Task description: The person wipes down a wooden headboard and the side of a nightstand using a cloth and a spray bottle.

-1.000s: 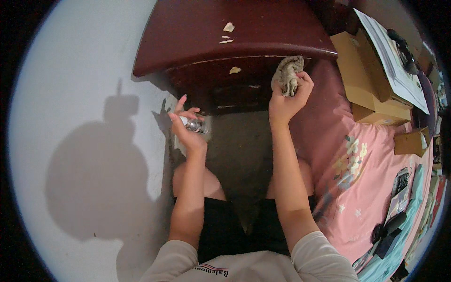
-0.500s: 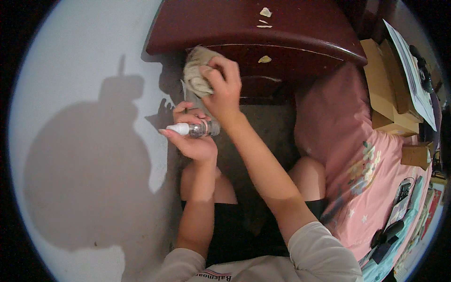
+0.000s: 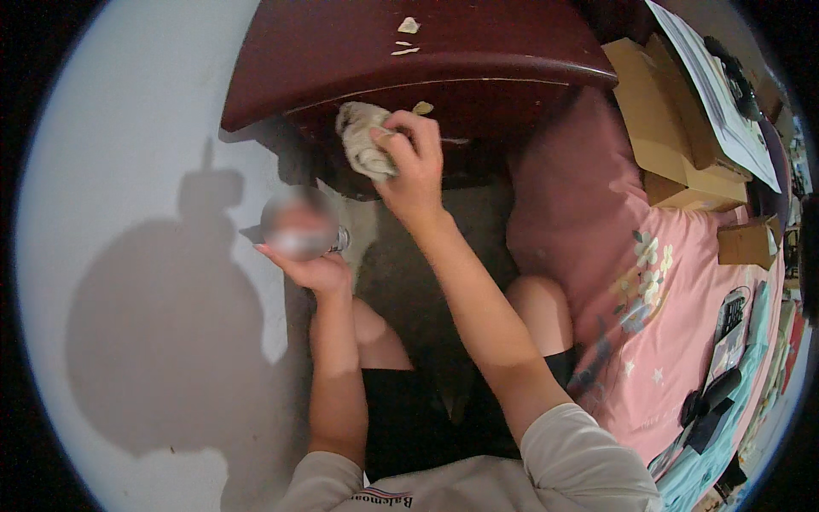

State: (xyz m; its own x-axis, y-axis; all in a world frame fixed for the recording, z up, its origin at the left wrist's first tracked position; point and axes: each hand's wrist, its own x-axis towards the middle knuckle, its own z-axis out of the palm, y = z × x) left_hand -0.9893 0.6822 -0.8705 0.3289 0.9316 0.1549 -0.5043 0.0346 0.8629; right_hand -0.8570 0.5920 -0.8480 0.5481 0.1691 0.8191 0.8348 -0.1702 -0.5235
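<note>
My right hand point(image 3: 414, 171) grips a crumpled beige cloth point(image 3: 363, 141) at the dark red drawer front point(image 3: 503, 107) of a cabinet point(image 3: 478, 51). The cloth is near the drawer's left part, beside a pale, chipped-looking patch point(image 3: 422, 108). Whether it presses on the wood cannot be made out. Lower and to the left, close to the white wall, my left hand point(image 3: 320, 271) is closed around a small clear bottle point(image 3: 342, 240). A blurred patch covers the fingers and most of the bottle; only its clear end and my palm show.
The white wall point(image 3: 153, 154), with my shadow on it, runs along the left. At right is a bed with a pink flowered cover point(image 3: 589, 213). On it are an open cardboard box point(image 3: 674, 128), papers point(image 3: 725, 94) and a smaller box point(image 3: 746, 241). My knees stand apart below the cabinet.
The view has shifted, so the cabinet sits farther left. My right hand has moved the cloth rightward along the drawer front, closer to the pale patch. My left hand still holds the bottle.
</note>
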